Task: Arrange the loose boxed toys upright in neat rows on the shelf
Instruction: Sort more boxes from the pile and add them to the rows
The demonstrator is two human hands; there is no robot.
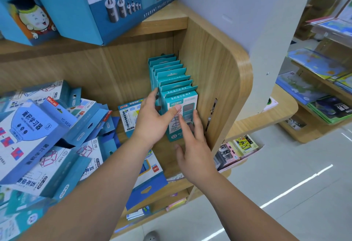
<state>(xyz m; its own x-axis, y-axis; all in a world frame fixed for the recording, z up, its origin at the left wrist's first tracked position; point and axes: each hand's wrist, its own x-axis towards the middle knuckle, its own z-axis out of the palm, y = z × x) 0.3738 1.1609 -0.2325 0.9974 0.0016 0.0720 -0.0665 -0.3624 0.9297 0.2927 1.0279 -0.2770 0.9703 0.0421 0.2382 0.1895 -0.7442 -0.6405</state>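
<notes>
**Both grips on the front of the teal row**

We see a row of teal boxes (171,73) standing upright on the wooden shelf (166,154). The row runs front to back and sits close against the shelf's right side wall (213,80).

The front box (188,99) is where both hands meet. Our left grip (152,120) wraps round its left corner. The thumb (176,110) lies across the front face, and the fingers reach along the left side of the row, so this grip has hold of the box. Our right grip (194,151) is spread open and holds nothing. Its straight fingers (185,126) lie flat against the lower part of the same front face.

To the left, a jumbled pile of blue boxes (47,136) lies tilted and overlapping on the same shelf. A small box (129,115) stands just behind the left grip. A flat blue and white box (152,168) lies under the left forearm. Large blue boxes (76,2) stand on the shelf above.
</notes>
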